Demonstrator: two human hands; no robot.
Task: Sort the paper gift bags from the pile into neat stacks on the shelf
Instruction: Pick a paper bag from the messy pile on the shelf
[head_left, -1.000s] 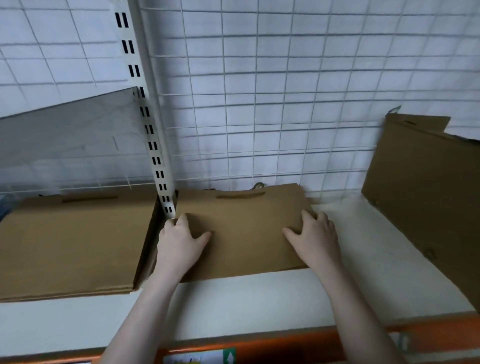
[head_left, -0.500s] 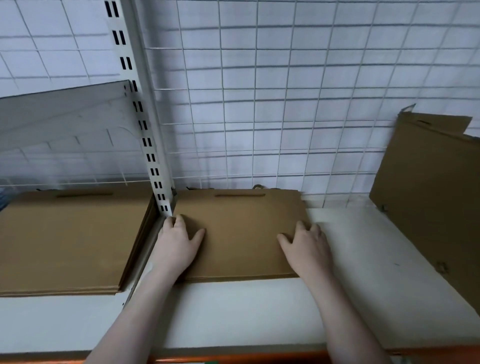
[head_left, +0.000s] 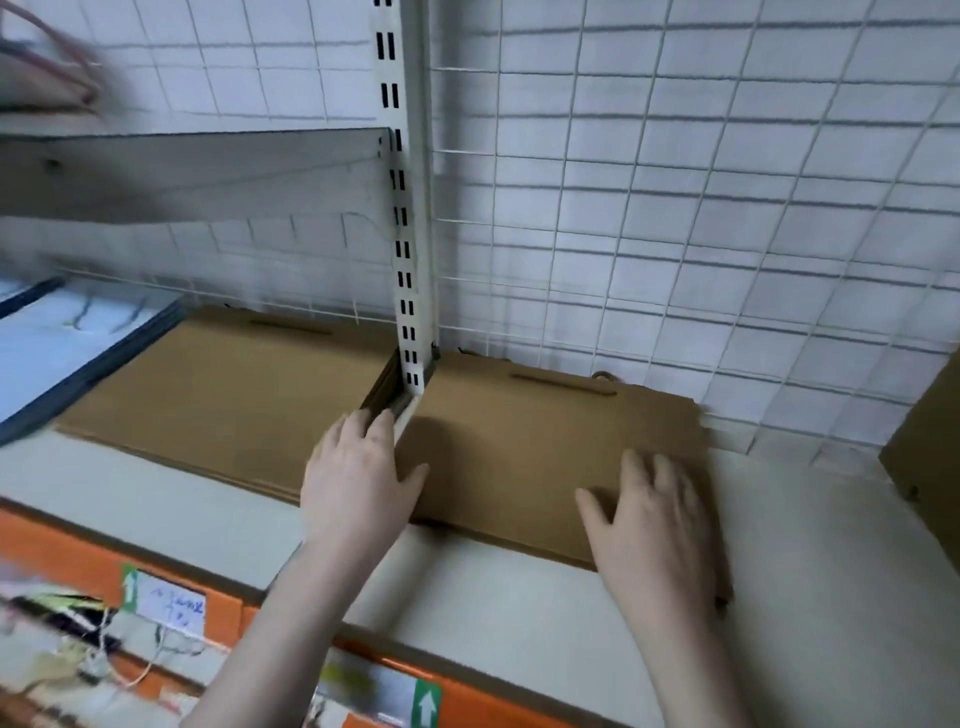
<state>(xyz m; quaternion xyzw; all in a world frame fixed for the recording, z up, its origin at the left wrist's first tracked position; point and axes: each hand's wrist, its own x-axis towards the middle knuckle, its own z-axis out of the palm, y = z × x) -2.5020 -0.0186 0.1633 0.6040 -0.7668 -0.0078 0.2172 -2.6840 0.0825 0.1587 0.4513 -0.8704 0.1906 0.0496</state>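
Brown paper gift bag stack (head_left: 545, 452) lies flat on the white shelf (head_left: 519, 608), right of the slotted upright post (head_left: 408, 260), back edge against the wire grid backing (head_left: 675, 208). Top bag's flat handle (head_left: 563, 384) faces the back. Left hand (head_left: 358, 478) rests palm down at the stack's left edge, fingers straight and together, thumb spread out onto the top bag; fingertips reach the gap at the post's base. Right hand (head_left: 654, 519) lies flat on the stack's front right corner, fingers relaxed and slightly spread, thumb out to the left. Neither hand grips anything.

Left of the post, second brown bag stack (head_left: 223, 389) also flat on the shelf, several layers visible at its front edge, handle at the back. Just beside it further left, a stack of light blue items with dark edges (head_left: 67, 338), blurred; cannot tell whether they are bags. Far right, another brown bag (head_left: 930, 467) stands tilted, cut off by the frame edge.

Grey upper shelf (head_left: 192, 171) juts out left of the post; blurred item with pinkish cord (head_left: 47, 73) on top. Orange shelf front rail (head_left: 218, 608) below carries paper labels (head_left: 174, 605) and green arrow stickers (head_left: 426, 704). Bottom left corner cluttered, too blurred to identify.
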